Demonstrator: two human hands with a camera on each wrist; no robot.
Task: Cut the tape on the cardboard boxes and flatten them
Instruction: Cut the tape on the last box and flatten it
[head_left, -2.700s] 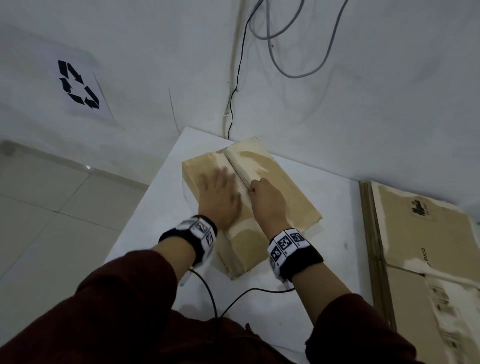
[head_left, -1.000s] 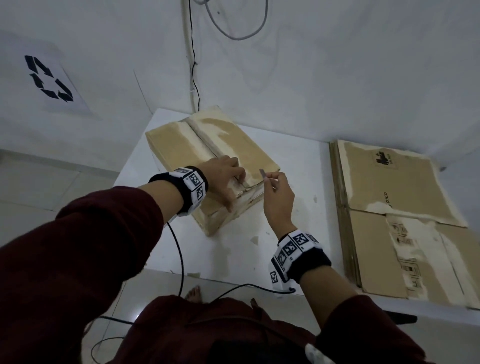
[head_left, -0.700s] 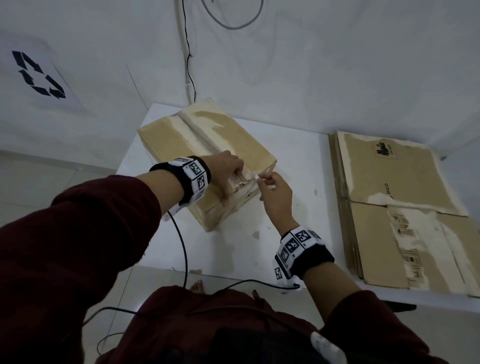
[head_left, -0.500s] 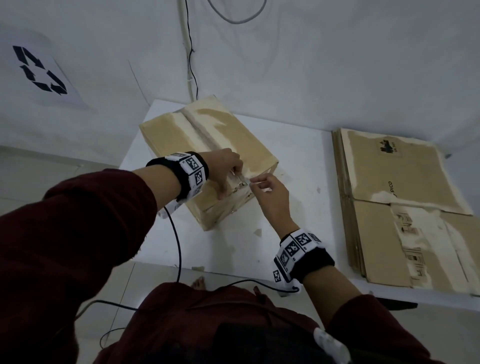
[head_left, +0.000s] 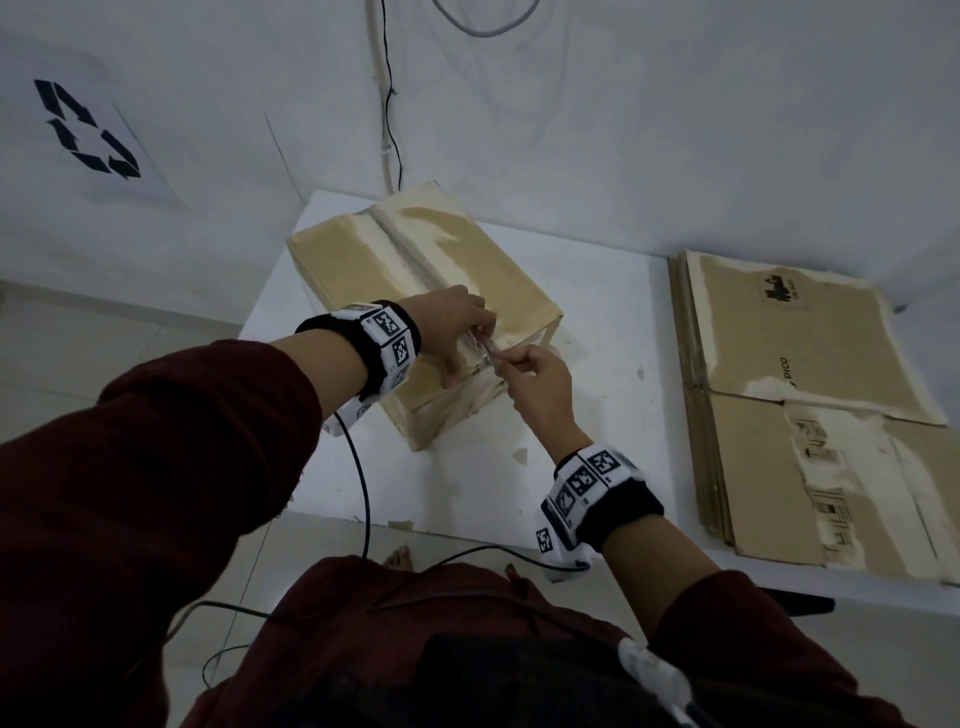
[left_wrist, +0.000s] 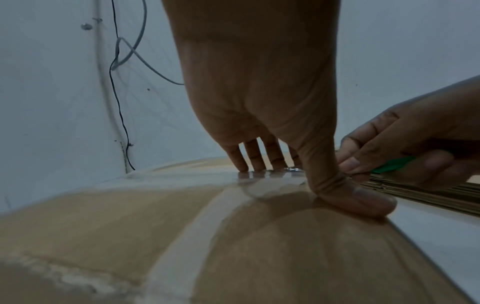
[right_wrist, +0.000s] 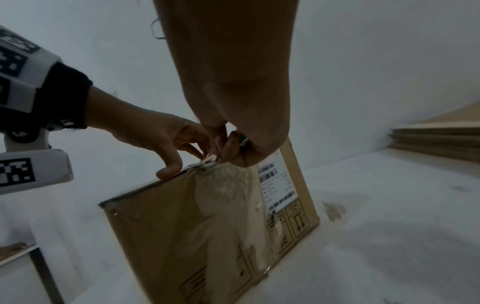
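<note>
Right hand (head_left: 535, 376) pinches a small green-handled cutter (left_wrist: 392, 165) between thumb and curled fingers, its tip at the near top edge of the cardboard box (head_left: 415, 280) where the clear tape (left_wrist: 215, 207) folds over onto the front face. Left hand (head_left: 457, 325) rests on that same edge, fingers straight and pressing down on the lid, thumb flat on the tape just beside the blade; it grips nothing.

The box stands at the far left corner of the counter (head_left: 597, 457), well apart from the stack of flattened boxes (head_left: 810, 395) along the right edge.

It looks light and probably empty, so it will likely slide on the smooth counter unless held down; the pressing hand does that job. The walls are stiff enough to stand, but the lid flaps would give under a heavy push, so the best hold is near the edges and corners, where the card is backed by a side wall. The tape is glossy, thin and wrinkled at the corner; I judge it slippery under fingertips and easy to slit along the seam between the flaps. The thumb lies very close to the cutter, which is the main hazard.
</note>
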